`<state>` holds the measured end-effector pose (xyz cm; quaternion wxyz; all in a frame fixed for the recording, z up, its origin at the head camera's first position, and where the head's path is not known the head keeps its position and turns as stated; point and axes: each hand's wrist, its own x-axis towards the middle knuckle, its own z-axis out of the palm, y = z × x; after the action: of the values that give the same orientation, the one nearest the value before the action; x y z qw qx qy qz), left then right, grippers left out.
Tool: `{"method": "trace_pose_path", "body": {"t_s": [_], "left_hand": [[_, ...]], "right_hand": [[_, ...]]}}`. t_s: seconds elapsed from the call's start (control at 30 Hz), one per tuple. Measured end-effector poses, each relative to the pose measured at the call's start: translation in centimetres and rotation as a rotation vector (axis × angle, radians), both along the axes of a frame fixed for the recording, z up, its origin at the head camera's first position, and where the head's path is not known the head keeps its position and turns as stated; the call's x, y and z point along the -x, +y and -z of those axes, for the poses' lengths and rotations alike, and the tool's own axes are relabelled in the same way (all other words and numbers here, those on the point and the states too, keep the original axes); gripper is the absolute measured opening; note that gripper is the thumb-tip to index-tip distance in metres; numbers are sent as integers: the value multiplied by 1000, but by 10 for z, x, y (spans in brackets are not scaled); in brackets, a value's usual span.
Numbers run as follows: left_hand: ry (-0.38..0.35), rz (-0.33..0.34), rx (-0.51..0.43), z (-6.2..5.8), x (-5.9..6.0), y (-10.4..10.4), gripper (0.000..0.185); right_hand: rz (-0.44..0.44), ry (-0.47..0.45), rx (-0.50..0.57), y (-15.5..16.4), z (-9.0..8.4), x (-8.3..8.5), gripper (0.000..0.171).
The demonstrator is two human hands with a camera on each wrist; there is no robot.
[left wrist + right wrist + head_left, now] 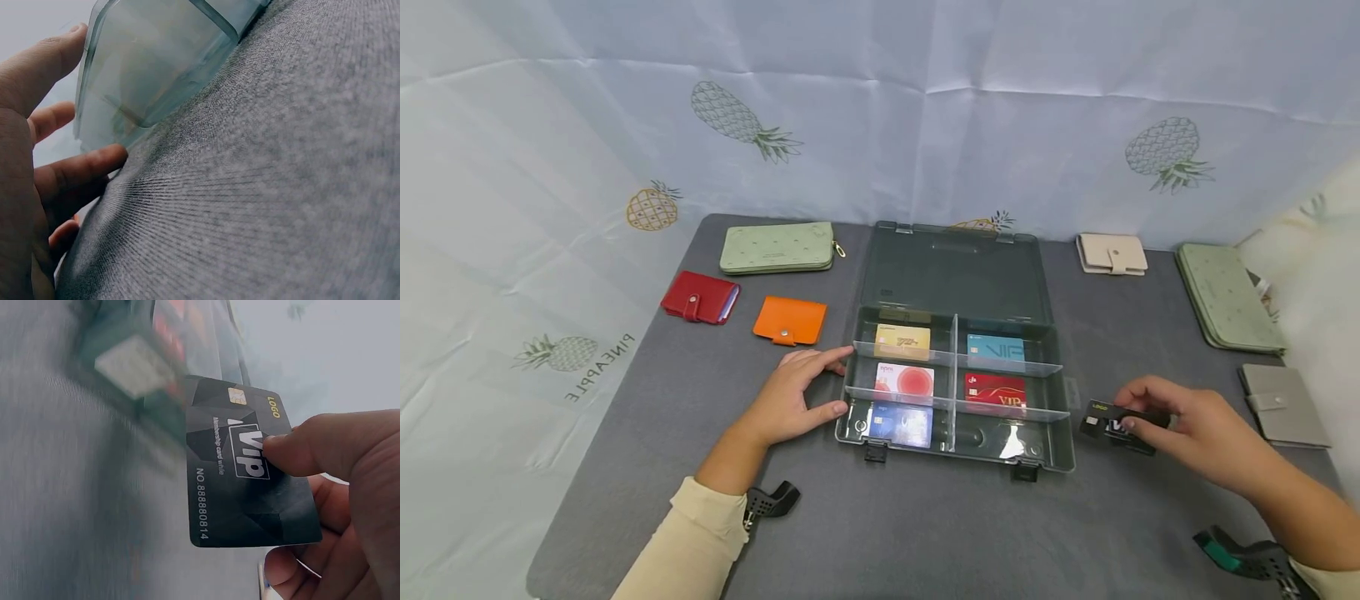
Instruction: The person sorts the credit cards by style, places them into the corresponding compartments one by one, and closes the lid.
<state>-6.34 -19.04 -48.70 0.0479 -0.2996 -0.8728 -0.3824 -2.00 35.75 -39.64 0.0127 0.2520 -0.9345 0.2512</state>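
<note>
A black VIP card (219, 506) is pinched between the thumb and fingers of my right hand (1187, 425), just right of the organizer box. The dark translucent box (1066, 446) lies with its lid (955, 275) folded back. Its left column holds a gold card (902, 340), a pink-and-white card (905, 380) and a blue card (901, 425). In the right column lie a teal card (996, 347) and a red VIP card (996, 390); the front right compartment has no card. My left hand (797, 396) rests against the box's left side, fingers extended.
Left of the box lie a green zip wallet (777, 248), a red card holder (700, 297) and an orange one (790, 320). On the right are a cream wallet (1112, 253), another green wallet (1230, 297) and a grey wallet (1285, 406). A pineapple-print cloth (880, 142) hangs behind.
</note>
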Motion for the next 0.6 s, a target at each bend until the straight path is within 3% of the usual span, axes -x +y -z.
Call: {"method": "trace_pose_path", "body": {"t_s": [0.3,0.6], "left_hand": [[-6,-2,-1,-1,-1,1,75],[3,0,-1,-1,0,1,78]], "right_hand": [[-125,-54,117,-52,-3,7,45],[-248,-95,210,-92,7,12,40]]}}
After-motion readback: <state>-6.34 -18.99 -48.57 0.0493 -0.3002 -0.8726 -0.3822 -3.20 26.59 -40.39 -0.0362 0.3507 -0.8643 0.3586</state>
